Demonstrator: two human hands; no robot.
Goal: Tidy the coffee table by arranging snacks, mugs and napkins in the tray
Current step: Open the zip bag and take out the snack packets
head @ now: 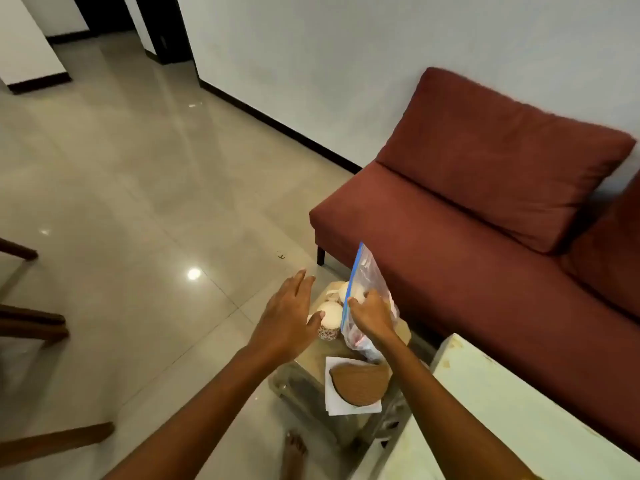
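One head-worn wide-angle camera looked forward and down, close over the desk (pixel 311 368), with floor (pixel 138 202) and sofa (pixel 467 237) beyond.

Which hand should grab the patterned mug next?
Probably the left hand: it is open and empty, right over the patterned mug. The right hand is shut on the zip bag.
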